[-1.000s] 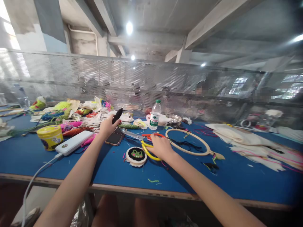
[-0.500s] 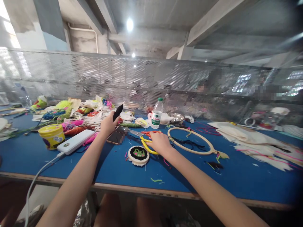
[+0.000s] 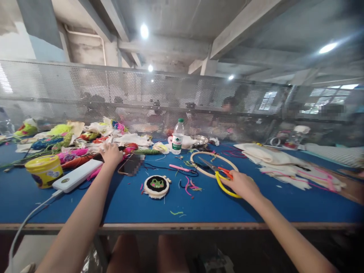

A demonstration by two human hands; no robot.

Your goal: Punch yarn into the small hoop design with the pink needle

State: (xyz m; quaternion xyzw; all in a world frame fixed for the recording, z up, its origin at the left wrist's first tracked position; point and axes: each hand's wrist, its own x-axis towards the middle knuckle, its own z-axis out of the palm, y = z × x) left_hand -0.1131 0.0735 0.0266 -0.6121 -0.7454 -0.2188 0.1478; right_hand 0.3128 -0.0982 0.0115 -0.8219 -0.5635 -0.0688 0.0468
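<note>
My left hand (image 3: pixel 111 154) lies over the yarn pile, fingers spread, beside the phone (image 3: pixel 131 165). A black object (image 3: pixel 121 148) shows under it by the thumb, partly hidden. My right hand (image 3: pixel 243 186) grips scissors (image 3: pixel 221 181) with yellow and orange handles. Their blades point up and left over the rim of a wooden embroidery hoop (image 3: pixel 196 169). Between my hands lies a small round hoop piece (image 3: pixel 156 187) with a green frog face on black. A pink pen-like tool (image 3: pixel 179 167) rests behind it, near loose thread scraps (image 3: pixel 190 186).
At left stand a yellow tub (image 3: pixel 44 172) and a white power bank (image 3: pixel 76 176) with its cable. A water bottle (image 3: pixel 177 138) and a metal bowl (image 3: pixel 200 141) are at the back. Folded cream cloth (image 3: pixel 267 157) lies right. A perforated metal screen (image 3: pixel 136 91) closes off the table's far side.
My left hand has come down onto the yarn from a raised grip on the black object. The right hand has carried the scissors rightward to the large hoop. The view has turned right.
</note>
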